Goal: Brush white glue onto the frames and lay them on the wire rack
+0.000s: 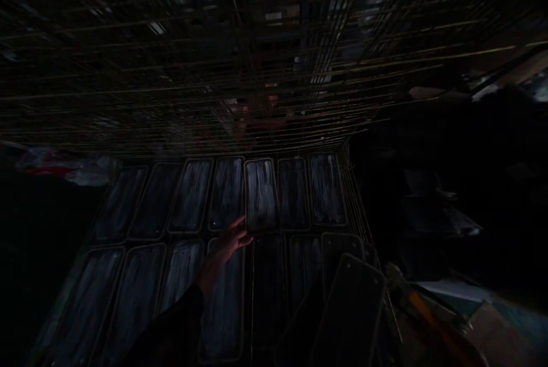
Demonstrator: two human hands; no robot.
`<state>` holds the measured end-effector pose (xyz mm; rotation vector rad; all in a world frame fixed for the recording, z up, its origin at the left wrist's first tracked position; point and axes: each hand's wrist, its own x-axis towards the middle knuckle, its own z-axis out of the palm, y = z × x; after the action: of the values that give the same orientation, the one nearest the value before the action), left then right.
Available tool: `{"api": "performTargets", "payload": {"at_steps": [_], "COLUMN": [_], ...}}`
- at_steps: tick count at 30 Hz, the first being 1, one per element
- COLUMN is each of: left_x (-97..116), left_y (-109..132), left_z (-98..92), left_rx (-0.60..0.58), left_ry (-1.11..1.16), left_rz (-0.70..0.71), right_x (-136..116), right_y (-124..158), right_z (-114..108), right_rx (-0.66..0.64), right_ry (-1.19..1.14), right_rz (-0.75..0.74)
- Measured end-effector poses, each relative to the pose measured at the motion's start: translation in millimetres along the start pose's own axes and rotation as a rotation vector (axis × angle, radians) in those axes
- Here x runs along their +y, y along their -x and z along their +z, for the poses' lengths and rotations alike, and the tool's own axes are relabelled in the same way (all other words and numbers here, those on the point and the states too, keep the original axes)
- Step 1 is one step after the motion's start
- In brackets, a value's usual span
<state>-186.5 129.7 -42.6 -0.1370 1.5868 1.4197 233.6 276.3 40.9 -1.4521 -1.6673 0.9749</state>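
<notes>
**Left hand loosely spread above panels**

Nearest, plain dark panels overlap at lower right; the right hand is out of sight, its state unknown. The left's fingers stand apart near a far-row panel, rounded and pale-streaked; contact is unclear. Beyond it stand thin rods.

Light is very dim, lower left near-black.
</notes>
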Motion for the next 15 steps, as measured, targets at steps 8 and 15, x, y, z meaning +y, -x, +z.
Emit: {"api": "performTargets", "payload": {"at_steps": [8,15], "left_x": [-15,-89], "left_y": [16,81], "left_z": [7.3,35.4], "left_rx": [0.233,0.197], "left_ry": [-0.122,-0.457], "left_rz": [0.167,0.114], "right_x": [-4,-9], "right_y": [21,36], "right_z": [-24,-29], "right_rx": [0.09,-0.187], "right_ry": [0.081,0.226], "right_rz": [0.038,-0.047]}}
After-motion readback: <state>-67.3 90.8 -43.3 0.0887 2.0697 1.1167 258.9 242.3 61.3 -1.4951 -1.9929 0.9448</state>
